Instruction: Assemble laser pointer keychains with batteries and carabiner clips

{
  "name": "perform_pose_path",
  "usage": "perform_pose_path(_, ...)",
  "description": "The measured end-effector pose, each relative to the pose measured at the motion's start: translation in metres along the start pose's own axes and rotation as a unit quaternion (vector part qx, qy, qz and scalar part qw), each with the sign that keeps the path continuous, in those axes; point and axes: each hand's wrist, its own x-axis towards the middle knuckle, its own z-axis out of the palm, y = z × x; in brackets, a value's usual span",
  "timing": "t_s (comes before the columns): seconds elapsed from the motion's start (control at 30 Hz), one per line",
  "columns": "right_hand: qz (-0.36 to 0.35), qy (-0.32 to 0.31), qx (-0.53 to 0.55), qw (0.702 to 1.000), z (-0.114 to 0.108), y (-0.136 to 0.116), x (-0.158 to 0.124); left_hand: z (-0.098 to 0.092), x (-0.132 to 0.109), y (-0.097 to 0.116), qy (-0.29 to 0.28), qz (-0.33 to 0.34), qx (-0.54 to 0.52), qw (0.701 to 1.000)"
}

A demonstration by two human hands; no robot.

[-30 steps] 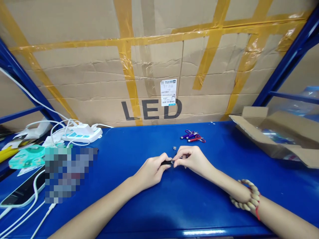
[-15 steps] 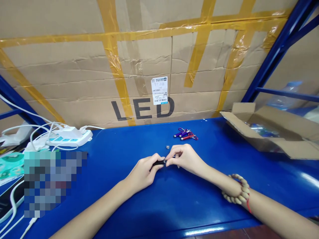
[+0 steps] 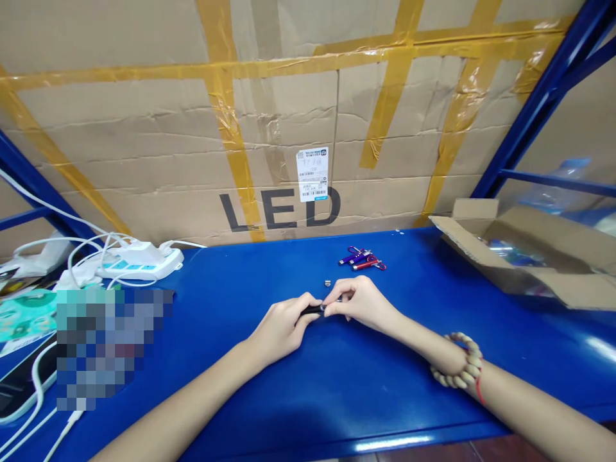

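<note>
My left hand [image 3: 282,326] and my right hand [image 3: 359,300] meet at the middle of the blue table [image 3: 337,385]. Between them is a small black cylinder [image 3: 312,309], like a tiny flashlight. The left fingers are wrapped round its body; the right fingertips are pinched on its right end. A tiny silver part [image 3: 328,282] lies on the table just behind my right hand. Further back rests a small cluster of purple and red keychain flashlights [image 3: 362,259]. A beaded bracelet [image 3: 457,362] is on my right wrist.
A taped cardboard wall marked LED [image 3: 279,208] closes the back. An open cardboard box [image 3: 529,256] sits at the right. At the left are a white power strip [image 3: 142,260] with cables, a teal packet [image 3: 24,314], a phone [image 3: 22,385] and a blurred patch.
Both hands stay closed on the black cylinder; the fingers have shifted slightly. The view has swung a little, so everything sits slightly differently in the frame.
</note>
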Motion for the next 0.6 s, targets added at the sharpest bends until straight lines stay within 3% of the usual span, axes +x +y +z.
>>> perform_pose_path(0.37,-0.027,0.036,-0.015,0.999,0.0022,0.0028,0.0051,-0.0015,0.0016,-0.0056,0.008,0.011,0.012,1.000)
perform_pose_path(0.6,0.016,0.041,0.055,0.998,0.0068,-0.0026,0.0040,-0.0044,-0.0018,-0.0016,0.026,0.001,-0.017,1.000)
